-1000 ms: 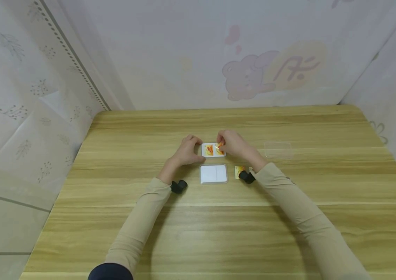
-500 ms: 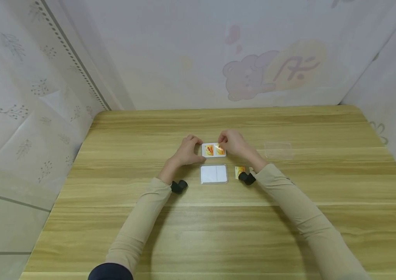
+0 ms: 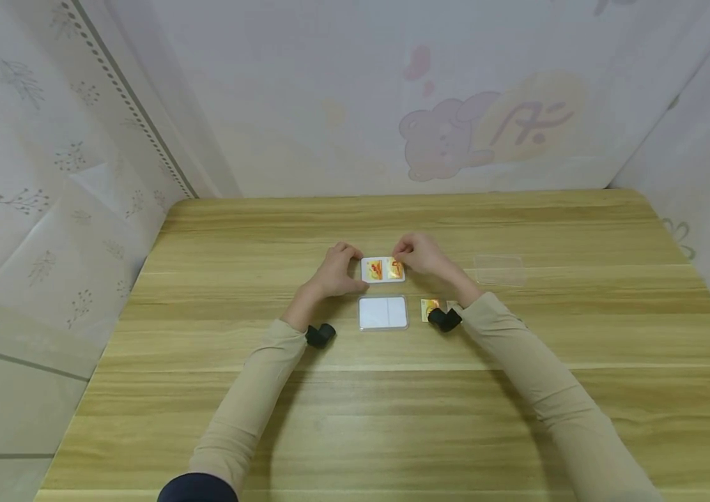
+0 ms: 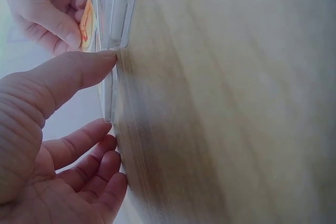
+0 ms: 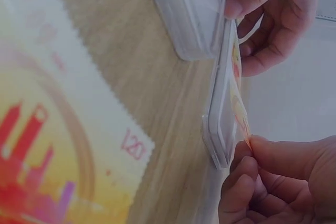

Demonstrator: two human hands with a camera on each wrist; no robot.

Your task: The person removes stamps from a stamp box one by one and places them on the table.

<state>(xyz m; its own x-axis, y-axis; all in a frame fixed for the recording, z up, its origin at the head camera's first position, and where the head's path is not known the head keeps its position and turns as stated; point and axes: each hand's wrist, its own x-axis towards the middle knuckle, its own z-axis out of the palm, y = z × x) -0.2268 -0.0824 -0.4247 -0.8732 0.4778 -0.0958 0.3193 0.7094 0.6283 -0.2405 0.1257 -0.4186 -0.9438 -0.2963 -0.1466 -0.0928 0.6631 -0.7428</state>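
Observation:
A shallow clear case with a white insert [image 3: 384,279] lies at the middle of the table. My left hand [image 3: 332,270] steadies its left end, thumb on the near corner and index finger on the far one. One postage stamp [image 3: 375,270] sits in the left half. Over the right half is a second stamp [image 3: 395,268]; my right hand [image 3: 422,254] pinches its upper right corner between thumb and finger. In the right wrist view this perforated stamp [image 5: 239,113] bends up off the insert toward the fingertips. My left thumb [image 5: 241,3] shows across the case there.
Nearer me lies another clear case with a white two-part insert [image 3: 382,312]. To its right is a yellow stamp [image 3: 428,307], partly behind the right wrist camera [image 3: 444,320], with another beside it. A clear plastic cover [image 3: 499,270] lies at the right.
My right fingers have drawn back slightly to the right and up, baring more of the second stamp, whose corner they still pinch. The left hand and the case have stayed in place.

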